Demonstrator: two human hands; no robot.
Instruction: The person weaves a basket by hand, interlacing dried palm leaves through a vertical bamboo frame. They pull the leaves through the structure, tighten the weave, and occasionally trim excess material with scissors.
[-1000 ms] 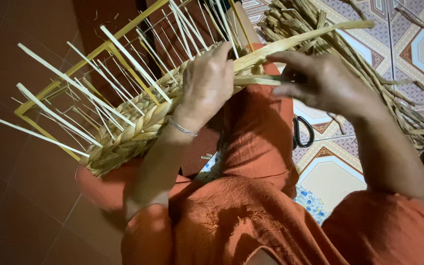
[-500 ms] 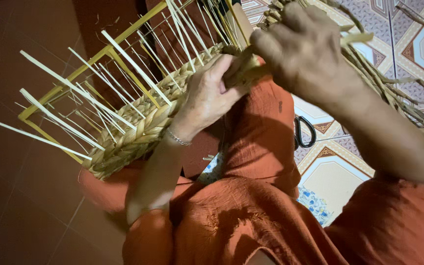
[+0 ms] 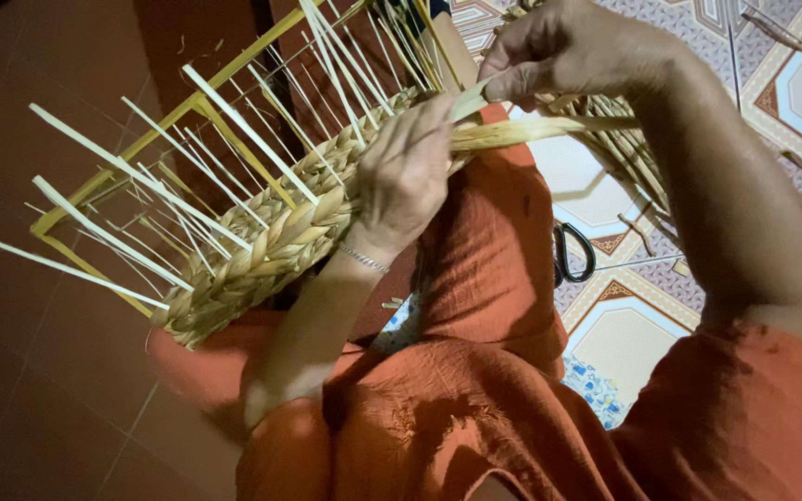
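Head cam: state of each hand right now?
Left hand: closed on the braided rim.
Right hand: pinching a straw strand.

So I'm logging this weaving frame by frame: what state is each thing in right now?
Left hand: pressed on the braid, gripping it.
Right hand: pinching a pale strip.
Braided straw band: partly woven, loose stakes sticking out.
Yellow frame: tilted on the lap, inside the weave.
Scissors: lying on the patterned floor, untouched.
Bracelet: on the left wrist.
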